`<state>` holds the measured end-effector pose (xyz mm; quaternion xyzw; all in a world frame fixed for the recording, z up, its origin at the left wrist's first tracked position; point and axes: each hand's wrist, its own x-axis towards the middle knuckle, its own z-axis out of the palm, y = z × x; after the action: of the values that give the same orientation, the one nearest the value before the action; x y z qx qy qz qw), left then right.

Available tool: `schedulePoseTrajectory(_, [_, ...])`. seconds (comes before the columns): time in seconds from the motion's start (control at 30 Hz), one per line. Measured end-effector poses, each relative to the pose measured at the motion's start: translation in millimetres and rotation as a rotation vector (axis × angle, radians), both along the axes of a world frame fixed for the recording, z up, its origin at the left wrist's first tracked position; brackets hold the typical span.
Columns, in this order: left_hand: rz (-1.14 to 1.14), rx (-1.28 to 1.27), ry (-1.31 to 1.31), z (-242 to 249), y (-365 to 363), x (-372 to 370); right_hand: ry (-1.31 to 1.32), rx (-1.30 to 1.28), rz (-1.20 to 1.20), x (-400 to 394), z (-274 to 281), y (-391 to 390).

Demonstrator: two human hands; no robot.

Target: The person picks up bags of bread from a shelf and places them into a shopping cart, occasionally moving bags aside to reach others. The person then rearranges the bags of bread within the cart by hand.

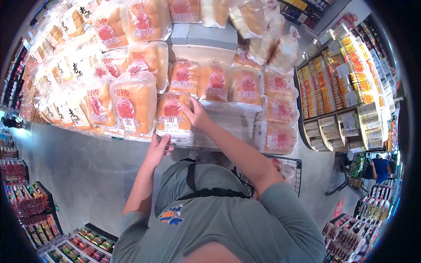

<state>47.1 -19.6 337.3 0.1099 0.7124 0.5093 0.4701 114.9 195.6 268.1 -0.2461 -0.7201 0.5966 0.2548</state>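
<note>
A bagged loaf of bread [173, 115] with a red round print stands at the front edge of the display. My right hand [197, 115] holds its upper right side. Below its bottom left corner is my left hand [158, 149], fingers apart and touching the lower edge. Directly to the left stands a larger bagged loaf [133, 105]. Behind are more bagged loaves, among them one [214, 83] on the middle step. The gray stepped shelf [228, 125] shows to the right of the held loaf.
Stacked loaves [279, 139] line the display's right side. A wire basket [299, 175] with packages is near my right elbow. A curved rack of cans and boxes [335, 111] stands farther right. Another person [381, 170] is beside a cart at far right.
</note>
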Motion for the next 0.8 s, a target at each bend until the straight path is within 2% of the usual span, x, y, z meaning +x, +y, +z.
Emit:
schedulePoseTrajectory(0.03, [-0.002, -0.005, 0.000, 0, -1, -1, 0.000, -0.005, -0.002, 6, -2, -1])
schedulePoseTrajectory(0.1, [-0.266, -0.149, 0.803, -1, -6, -4, -0.046, 0.306, 0.001, 17, 2, -9])
schedulePoseTrajectory(0.23, [-0.273, -0.241, 0.890, 14, -2, 6, -0.094, 0.322, 0.065, 42, 14, -33])
schedulePoseTrajectory(0.3, [-0.263, -0.221, 0.726, 50, 12, 19, -0.113, 0.332, 0.134, 61, 19, -38])
schedulePoseTrajectory(0.33, [-0.272, -0.219, 0.725, 45, 16, 21, -0.127, 0.339, 0.209, 71, 21, -39])
schedulePoseTrajectory(0.37, [-0.296, -0.071, 0.826, 35, 20, 23, -0.130, 0.335, 0.200, 84, 25, -40])
schedulePoseTrajectory(0.4, [-0.321, 0.079, 0.922, 29, 25, 27, -0.125, 0.173, 0.255, 100, 30, -41])
schedulePoseTrajectory(0.43, [-0.357, 0.142, 0.889, 24, 34, 30, -0.117, 0.010, 0.306, 117, 36, -41])
schedulePoseTrajectory(0.47, [-0.377, 0.146, 0.885, 23, 45, 36, -0.119, 0.004, 0.287, 136, 49, -41])
schedulePoseTrajectory(0.53, [-0.524, 0.198, 1.145, 21, 64, 51, -0.206, -0.095, 0.262, 178, 75, -43])
schedulePoseTrajectory(0.57, [-0.547, 0.224, 1.128, 16, 73, 56, -0.205, -0.104, 0.234, 201, 79, -44])
schedulePoseTrajectory(0.63, [-0.579, 0.342, 1.093, 31, 94, 75, -0.289, 0.239, 0.090, 247, 84, -48])
schedulePoseTrajectory(0.7, [-0.616, 0.464, 1.043, 55, 111, 93, -0.344, 0.158, -0.062, 294, 80, -58])
schedulePoseTrajectory(0.77, [-0.625, 0.654, 0.804, 85, 128, 113, -0.455, 0.044, -0.249, 338, 71, -67])
schedulePoseTrajectory(0.8, [-0.627, 0.771, 0.884, 108, 133, 123, -0.474, 0.031, -0.311, 359, 59, -73])
